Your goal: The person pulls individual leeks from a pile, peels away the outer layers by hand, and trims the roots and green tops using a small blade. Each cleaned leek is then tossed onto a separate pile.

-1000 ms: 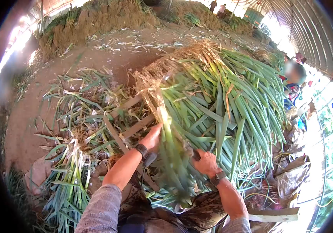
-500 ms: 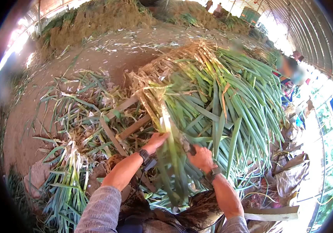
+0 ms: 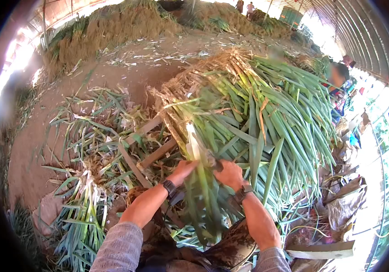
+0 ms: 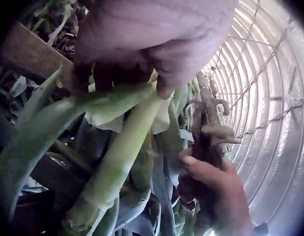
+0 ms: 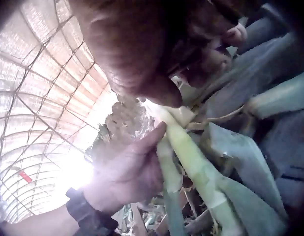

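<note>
The left hand [image 3: 185, 170] grips a leek [image 3: 194, 143] whose white shaft points away from the body, with green leaves hanging toward the lap. Close on its right, the right hand [image 3: 230, 175] holds a dark tool [image 3: 217, 165]. The left wrist view shows the left hand [image 4: 157, 42] around the pale green stalk [image 4: 122, 157], while the right hand [image 4: 213, 189] curls around the tool's handle, whose curved upper parts [image 4: 213, 128] show. In the right wrist view, the left hand's [image 5: 132, 169] thumb lies against the stalk [image 5: 189, 150]; the right hand [image 5: 137, 44] is above it.
A large heap of leeks [image 3: 289, 113] lies ahead and right. Wooden bars [image 3: 156, 153] and leaf scraps [image 3: 99, 122] lie left of the hands, above a leek bundle [image 3: 85, 204]. At lower right is a board [image 3: 321, 250]; people [image 3: 338, 90] are farther off.
The right hand has moved up and left with the tool, closer to the left hand. The left hand has shifted slightly right and toward the body, still gripping the leek.
</note>
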Demonstrator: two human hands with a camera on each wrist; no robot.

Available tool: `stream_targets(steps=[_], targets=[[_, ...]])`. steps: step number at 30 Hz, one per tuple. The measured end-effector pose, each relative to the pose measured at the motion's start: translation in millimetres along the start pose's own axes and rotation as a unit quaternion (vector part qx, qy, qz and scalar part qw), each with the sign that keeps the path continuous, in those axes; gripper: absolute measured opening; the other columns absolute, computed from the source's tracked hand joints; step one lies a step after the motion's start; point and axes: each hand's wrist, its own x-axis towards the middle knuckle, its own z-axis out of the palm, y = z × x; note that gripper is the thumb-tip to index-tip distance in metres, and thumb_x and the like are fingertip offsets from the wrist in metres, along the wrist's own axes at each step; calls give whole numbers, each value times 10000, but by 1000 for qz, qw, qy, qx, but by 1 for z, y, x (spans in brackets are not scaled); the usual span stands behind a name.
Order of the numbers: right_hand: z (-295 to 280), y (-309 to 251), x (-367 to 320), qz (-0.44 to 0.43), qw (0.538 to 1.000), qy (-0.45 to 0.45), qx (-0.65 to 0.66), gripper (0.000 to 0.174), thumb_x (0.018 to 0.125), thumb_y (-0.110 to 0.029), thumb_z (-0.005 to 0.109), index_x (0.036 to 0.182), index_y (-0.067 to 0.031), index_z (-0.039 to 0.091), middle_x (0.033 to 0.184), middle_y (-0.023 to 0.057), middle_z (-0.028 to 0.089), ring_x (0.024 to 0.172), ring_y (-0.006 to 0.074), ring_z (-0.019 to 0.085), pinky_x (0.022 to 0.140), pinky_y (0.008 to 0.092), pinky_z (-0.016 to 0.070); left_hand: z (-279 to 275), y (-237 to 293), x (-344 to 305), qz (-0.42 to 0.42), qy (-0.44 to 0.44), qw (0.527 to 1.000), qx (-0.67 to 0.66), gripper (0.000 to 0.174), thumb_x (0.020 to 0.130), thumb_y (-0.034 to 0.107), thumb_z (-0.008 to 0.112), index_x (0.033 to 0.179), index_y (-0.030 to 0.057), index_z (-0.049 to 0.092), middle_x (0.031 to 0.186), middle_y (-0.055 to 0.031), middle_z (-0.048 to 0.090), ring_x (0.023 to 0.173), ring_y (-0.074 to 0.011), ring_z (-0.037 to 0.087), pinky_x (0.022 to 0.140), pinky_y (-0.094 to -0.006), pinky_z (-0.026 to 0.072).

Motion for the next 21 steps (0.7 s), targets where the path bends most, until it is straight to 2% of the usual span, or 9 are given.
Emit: stream_targets(steps=[4,6,10,12,15,17,18,20,21], targets=[[-12,-7,-13,-8,1000,-18,13,387,769,-364,608,1042,-97,675,991,184,698,932,409,653,828,499,516,1,-4,3,-26,11,999,-38,473,950,437,626,991,-32,675,805,-26,575,702,-120,517,611,-322,428],[-3,0,-18,-38,999,-13,-1,382,777,-382,603,1016,-93,674,970,186,698,918,403,657,816,499,519,0,-28,21,33,29,998,-43,449,980,420,579,966,-18,677,838,-46,606,712,-150,552,617,-345,461],[13,23,-21,-45,999,1,10,357,778,-387,620,974,-92,666,921,194,688,887,402,652,772,499,520,-12,-50,49,-60,15,992,-113,490,1016,425,494,1134,-32,625,1000,-98,647,888,-230,626,734,-438,527],[19,31,-25,-49,999,8,12,353,773,-381,628,963,-86,663,907,194,685,874,404,649,758,498,520,-17,-59,53,-40,11,997,-68,507,1006,448,490,1232,3,576,1144,-122,626,972,-273,632,764,-471,518],[12,33,-32,-57,998,-1,21,351,767,-375,638,953,-78,659,892,191,682,859,405,646,748,496,521,-16,-53,62,-53,51,997,38,479,990,428,518,1165,-6,620,1114,-148,641,993,-291,603,821,-423,466],[12,37,-33,-67,998,-4,14,342,766,-362,637,953,-77,662,889,186,684,853,398,650,755,496,523,-16,-37,50,75,104,929,347,418,933,358,615,1117,-16,613,1104,-213,642,976,-378,614,798,-463,476],[15,41,-33,-66,998,-1,14,342,766,-362,637,953,-77,662,889,186,684,853,398,650,755,496,523,-13,-34,45,78,103,929,348,418,933,358,615,1117,-16,613,1104,-213,642,976,-378,614,798,-463,476],[2,34,-41,-60,997,-51,28,416,756,-316,582,1065,-48,659,998,221,682,988,399,643,882,499,514,-5,-33,38,182,198,875,404,344,851,253,694,1033,-30,620,1027,-260,654,914,-425,618,770,-493,483],[-3,31,-42,-58,997,-48,29,416,756,-316,582,1065,-48,659,998,221,682,988,399,643,882,499,514,-1,-29,36,196,202,881,381,297,808,179,724,995,-25,615,942,-239,660,846,-420,625,744,-494,484]])
